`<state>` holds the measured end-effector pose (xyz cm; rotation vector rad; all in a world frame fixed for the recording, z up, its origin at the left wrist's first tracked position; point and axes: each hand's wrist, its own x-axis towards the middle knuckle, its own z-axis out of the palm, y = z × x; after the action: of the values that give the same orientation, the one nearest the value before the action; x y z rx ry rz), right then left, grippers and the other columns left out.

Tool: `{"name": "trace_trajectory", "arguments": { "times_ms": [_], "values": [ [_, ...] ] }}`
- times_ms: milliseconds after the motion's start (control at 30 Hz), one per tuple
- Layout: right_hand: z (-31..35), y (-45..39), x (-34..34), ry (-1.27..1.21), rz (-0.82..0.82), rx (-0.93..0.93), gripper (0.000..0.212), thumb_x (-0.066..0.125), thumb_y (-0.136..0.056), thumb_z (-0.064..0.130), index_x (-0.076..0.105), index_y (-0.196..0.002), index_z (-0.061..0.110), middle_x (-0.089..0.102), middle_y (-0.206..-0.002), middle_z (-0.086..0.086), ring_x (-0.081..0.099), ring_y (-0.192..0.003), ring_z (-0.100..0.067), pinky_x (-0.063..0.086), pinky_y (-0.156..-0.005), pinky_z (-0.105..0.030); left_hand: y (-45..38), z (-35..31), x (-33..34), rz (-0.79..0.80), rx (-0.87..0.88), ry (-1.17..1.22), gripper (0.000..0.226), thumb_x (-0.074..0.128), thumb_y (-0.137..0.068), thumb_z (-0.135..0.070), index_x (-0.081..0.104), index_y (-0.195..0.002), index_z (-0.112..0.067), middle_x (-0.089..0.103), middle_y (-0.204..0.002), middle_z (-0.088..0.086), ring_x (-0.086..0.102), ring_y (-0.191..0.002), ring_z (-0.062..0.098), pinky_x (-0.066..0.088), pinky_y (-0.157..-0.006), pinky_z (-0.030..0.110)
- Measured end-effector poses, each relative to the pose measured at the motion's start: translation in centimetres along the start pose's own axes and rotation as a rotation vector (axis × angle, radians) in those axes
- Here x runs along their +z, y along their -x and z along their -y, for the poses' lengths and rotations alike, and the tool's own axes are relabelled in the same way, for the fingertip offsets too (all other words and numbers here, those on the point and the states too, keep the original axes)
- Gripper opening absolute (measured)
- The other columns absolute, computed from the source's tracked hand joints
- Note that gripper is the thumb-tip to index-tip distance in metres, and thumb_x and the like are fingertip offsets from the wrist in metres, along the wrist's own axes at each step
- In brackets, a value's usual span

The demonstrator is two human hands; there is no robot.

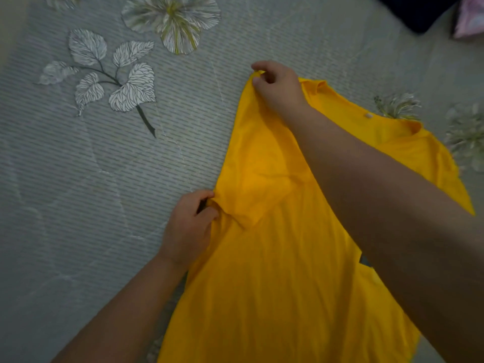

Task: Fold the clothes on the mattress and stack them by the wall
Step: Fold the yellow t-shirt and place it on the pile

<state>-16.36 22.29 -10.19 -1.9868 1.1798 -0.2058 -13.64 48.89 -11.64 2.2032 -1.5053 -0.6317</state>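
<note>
One bright yellow short-sleeved T-shirt of thin fabric point(285, 271) is lying spread on the grey quilted mattress cover printed with leaves and flowers point(104, 179), filling the lower right of the view with its neckline pointing toward the upper right. Both hands are working along its left edge. The right hand point(279, 86) is reaching across the shirt, its forearm passing over the cloth, and is pinching the far corner of the folded-in sleeve between thumb and curled fingers. The left hand point(190, 229) is lying nearer the person, its fingers curled round a bunch of fabric at the lower end of the same sleeve fold. One dark cloth point(419, 11) and one pink cloth point(470, 18) are sitting at the top right corner.
</note>
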Motion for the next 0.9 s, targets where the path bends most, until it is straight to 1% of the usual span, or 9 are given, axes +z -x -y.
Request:
{"name": "trace_trajectory", "arguments": {
  "times_ms": [100, 167, 267, 400, 533, 667, 733, 833, 900],
  "values": [
    [-0.1, 2.1, -1.1, -0.021, -0.02, -0.018, 0.038, 0.051, -0.089, 0.003, 0.051, -0.127, 0.004, 0.057, -0.095, -0.013, 0.053, -0.082, -0.011, 0.038, -0.077, -0.015, -0.3, -0.4, -0.6, -0.05, -0.073, 0.085, 0.016, 0.053, -0.076, 0.001, 0.066, -0.077, 0.01, 0.063, -0.086, 0.025, 0.061, -0.077, 0.04, 0.039, -0.074, 0.033],
    [-1.7, 4.8, -2.5, 0.004, -0.117, -0.016, 0.032, 0.05, -0.09, 0.003, 0.055, -0.122, 0.001, 0.061, -0.112, -0.018, 0.056, -0.102, -0.025, 0.038, -0.087, -0.023, -0.3, -1.0, -1.0, -0.094, -0.127, 0.086, 0.016, 0.053, -0.07, 0.007, 0.065, -0.08, 0.009, 0.061, -0.087, 0.026, 0.059, -0.08, 0.042, 0.039, -0.074, 0.036],
    [-5.6, 10.8, -5.0, 0.007, -0.284, 0.084, 0.025, 0.05, -0.09, 0.002, 0.06, -0.113, -0.002, 0.062, -0.115, -0.019, 0.057, -0.106, -0.031, 0.039, -0.086, -0.026, -0.3, -2.6, -1.3, -0.171, -0.185, 0.062, 0.025, 0.051, -0.07, 0.009, 0.059, -0.092, 0.014, 0.058, -0.094, 0.033, 0.055, -0.088, 0.048, 0.037, -0.079, 0.042],
    [-10.2, 18.7, -7.8, -0.041, -0.441, 0.252, 0.03, 0.046, -0.085, 0.009, 0.062, -0.107, -0.005, 0.063, -0.108, -0.023, 0.057, -0.103, -0.034, 0.041, -0.086, -0.033, -2.3, -5.3, -0.8, -0.222, 0.078, -0.032, 0.031, 0.044, -0.075, -0.006, 0.06, -0.092, 0.015, 0.059, -0.095, 0.035, 0.047, -0.095, 0.033, 0.044, -0.081, 0.043],
    [-14.9, 25.9, -11.2, 0.083, -0.605, 0.415, 0.036, 0.043, -0.081, 0.011, 0.061, -0.105, -0.01, 0.061, -0.105, -0.028, 0.054, -0.102, -0.042, 0.035, -0.088, -0.036, -4.5, -10.3, 2.2, -0.052, 0.246, -0.114, 0.034, 0.044, -0.074, -0.009, 0.064, -0.095, 0.011, 0.06, -0.102, 0.034, 0.059, -0.095, 0.049, 0.048, -0.083, 0.051],
    [-20.9, 32.5, -14.3, 0.071, -0.759, 0.9, 0.042, 0.054, -0.09, 0.014, 0.047, -0.124, -0.009, 0.049, -0.124, -0.029, 0.044, -0.117, -0.038, 0.03, -0.099, -0.04, -4.4, -16.3, 7.4, 0.056, 0.422, -0.193, 0.036, 0.057, -0.071, -0.008, 0.064, -0.102, 0.01, 0.059, -0.111, 0.033, 0.054, -0.106, 0.051, 0.044, -0.083, 0.06],
    [-22.8, 34.4, -14.6, -0.001, -0.733, 1.085, 0.048, 0.056, -0.09, 0.025, 0.048, -0.122, -0.008, 0.05, -0.122, -0.027, 0.046, -0.115, -0.035, 0.035, -0.094, -0.039, -3.9, -18.3, 9.8, 0.119, 0.362, -0.179, 0.043, 0.058, -0.076, -0.011, 0.058, -0.113, 0.009, 0.051, -0.124, 0.032, 0.045, -0.119, 0.05, 0.037, -0.095, 0.057],
    [-24.4, 34.1, -14.6, -0.095, -0.655, 1.031, 0.046, 0.054, -0.089, 0.036, 0.061, -0.104, -0.007, 0.061, -0.105, -0.024, 0.057, -0.1, -0.033, 0.043, -0.08, -0.037, -3.6, -19.9, 12.5, 0.174, 0.163, -0.204, 0.053, 0.045, -0.086, -0.028, 0.047, -0.13, 0.001, 0.036, -0.142, 0.022, 0.026, -0.136, 0.038, 0.015, -0.11, 0.05],
    [-25.0, 32.8, -14.9, -0.113, -0.607, 1.008, 0.049, 0.054, -0.088, 0.04, 0.062, -0.098, -0.007, 0.062, -0.102, -0.025, 0.057, -0.1, -0.035, 0.042, -0.083, -0.04, -3.5, -20.1, 13.3, 0.141, 0.172, -0.278, 0.061, 0.035, -0.084, -0.038, 0.049, -0.128, 0.002, 0.04, -0.14, 0.023, 0.03, -0.134, 0.039, 0.018, -0.108, 0.053]
  ]
}}
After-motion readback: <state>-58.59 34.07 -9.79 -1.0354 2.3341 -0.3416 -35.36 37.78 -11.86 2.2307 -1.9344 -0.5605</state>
